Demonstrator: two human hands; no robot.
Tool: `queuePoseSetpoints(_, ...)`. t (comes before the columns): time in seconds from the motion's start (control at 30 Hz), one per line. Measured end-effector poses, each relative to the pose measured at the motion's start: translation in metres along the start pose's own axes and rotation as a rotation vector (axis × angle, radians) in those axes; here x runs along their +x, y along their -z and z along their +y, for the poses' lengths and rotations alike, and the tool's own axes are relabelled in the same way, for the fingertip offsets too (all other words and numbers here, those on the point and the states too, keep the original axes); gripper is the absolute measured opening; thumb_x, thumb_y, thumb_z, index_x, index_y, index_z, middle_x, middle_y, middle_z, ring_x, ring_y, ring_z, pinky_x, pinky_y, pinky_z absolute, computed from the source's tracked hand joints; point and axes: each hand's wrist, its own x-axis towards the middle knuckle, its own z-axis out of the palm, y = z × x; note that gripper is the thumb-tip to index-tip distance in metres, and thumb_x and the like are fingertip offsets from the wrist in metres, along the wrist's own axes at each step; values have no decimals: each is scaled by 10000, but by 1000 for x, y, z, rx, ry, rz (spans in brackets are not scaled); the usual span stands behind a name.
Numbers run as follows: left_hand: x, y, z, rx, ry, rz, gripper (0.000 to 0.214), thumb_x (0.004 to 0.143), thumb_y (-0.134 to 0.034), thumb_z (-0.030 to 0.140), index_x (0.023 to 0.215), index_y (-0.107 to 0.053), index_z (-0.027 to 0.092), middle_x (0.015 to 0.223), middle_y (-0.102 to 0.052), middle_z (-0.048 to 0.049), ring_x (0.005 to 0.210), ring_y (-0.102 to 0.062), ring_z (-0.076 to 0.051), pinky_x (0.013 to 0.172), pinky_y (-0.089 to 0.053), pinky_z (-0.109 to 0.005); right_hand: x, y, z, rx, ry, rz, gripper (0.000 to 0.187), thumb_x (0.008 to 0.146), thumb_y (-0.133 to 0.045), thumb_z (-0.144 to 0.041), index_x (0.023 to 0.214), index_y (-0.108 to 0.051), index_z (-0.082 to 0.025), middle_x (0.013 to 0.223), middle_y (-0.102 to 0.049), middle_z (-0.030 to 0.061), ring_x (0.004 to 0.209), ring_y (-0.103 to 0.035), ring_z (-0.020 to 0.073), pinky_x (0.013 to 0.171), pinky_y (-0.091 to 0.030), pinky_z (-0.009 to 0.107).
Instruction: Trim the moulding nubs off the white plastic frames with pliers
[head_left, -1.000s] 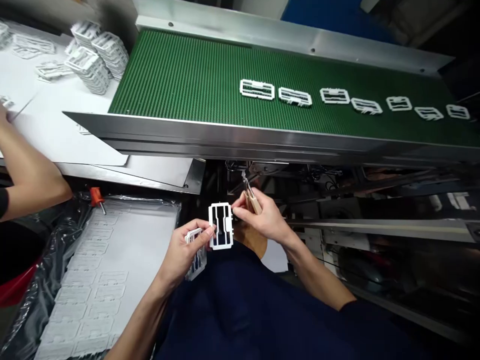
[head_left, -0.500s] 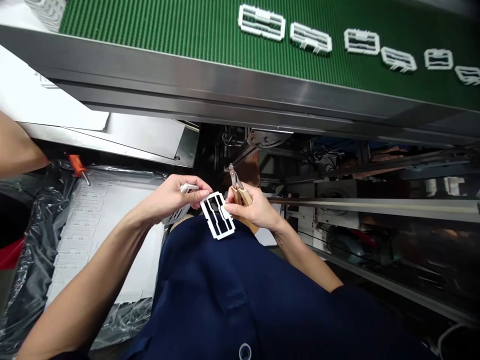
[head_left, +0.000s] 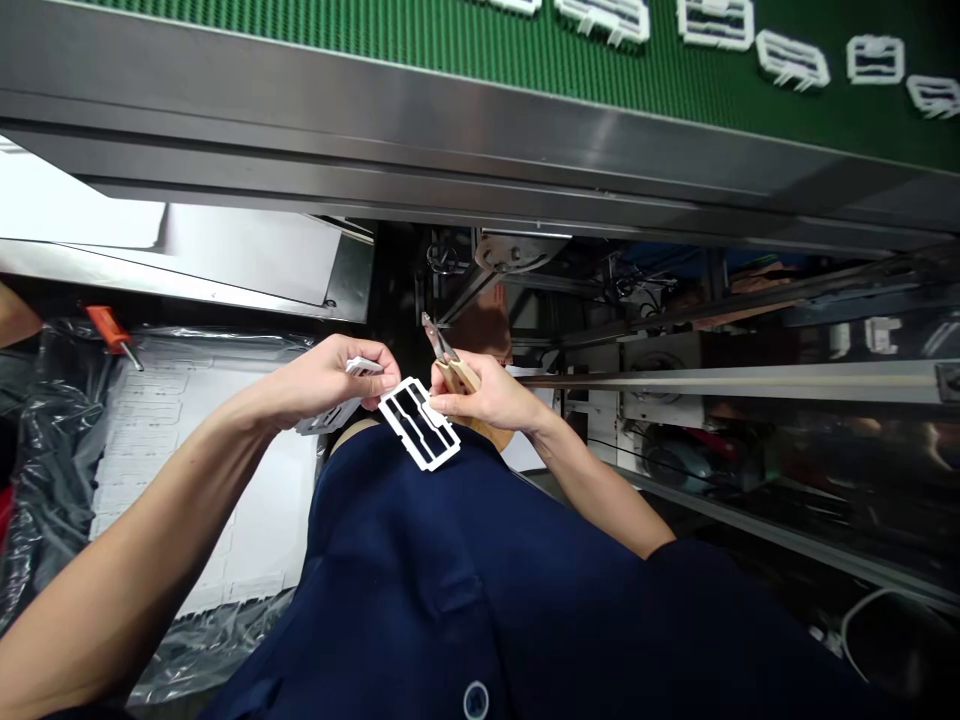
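Observation:
My left hand (head_left: 337, 380) is closed round a few thin white plastic frames (head_left: 328, 416), which hang below its fingers. Its thumb and fingertips also meet the upper left corner of a single white slotted frame (head_left: 420, 424). That frame is tilted in front of my lap, with long openings through it. My right hand (head_left: 491, 392) pinches the frame's right edge between thumb and fingers. The same hand also holds a pair of pliers (head_left: 454, 374) with pale yellow handles, its metal jaws pointing up and left. Whether the jaws are fully closed is hard to tell.
Across the top runs a green ribbed conveyor belt (head_left: 300, 30) with a metal side rail (head_left: 420, 120); several white frames (head_left: 795, 60) lie on it. At left, an orange-handled screwdriver (head_left: 109, 328) lies by a plastic-lined box (head_left: 217, 610) of stacked white parts. Another person's arm (head_left: 15, 318) shows at the left edge.
The view has shifted, so the belt sits higher and my hands farther left. The single frame has turned slightly between my hands. Both hands keep their holds.

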Motion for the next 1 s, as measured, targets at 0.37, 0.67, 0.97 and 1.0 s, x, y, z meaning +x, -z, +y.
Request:
queuePoseSetpoints(0.37, 1, -3, -5, -34, -88, 70, 232, 787, -669, 373, 756, -600, 153, 917, -644, -51, 764, -593, -172, 645, -454, -240, 7, 3, 11, 44, 33, -85, 300, 714, -719, -339, 804, -497, -158, 733, -480, -30, 654, -434, 89, 620, -392, 224)
queuePoseSetpoints(0.67, -25, -28, -5, 10, -268, -16, 199, 888, -540, 314, 770, -563, 156, 868, -630, -85, 834, -570, -207, 786, -465, -330, -4, -17, 38, 69, 28, -216, 329, 747, -692, -389, 888, -513, -152, 834, -509, 3, 753, -481, 115, 707, -420, 250)
queuePoseSetpoints(0.97, -34, -32, -15, 99, -258, 72, 212, 915, -486, 320, 795, -538, 154, 879, -612, -72, 828, -559, -190, 761, -435, -289, 7, -16, 25, -147, 17, -255, 247, 787, -632, -342, 903, -514, -158, 833, -530, -3, 741, -494, 116, 695, -417, 248)
queuePoseSetpoints(1.0, -36, -32, -17, 107, -231, 89, 220, 915, -485, 332, 793, -532, 155, 875, -609, -67, 820, -556, -188, 751, -428, -284, 4, -14, 18, -262, 11, -237, 214, 803, -606, -320, 915, -523, -159, 852, -553, 2, 755, -510, 121, 706, -414, 252)
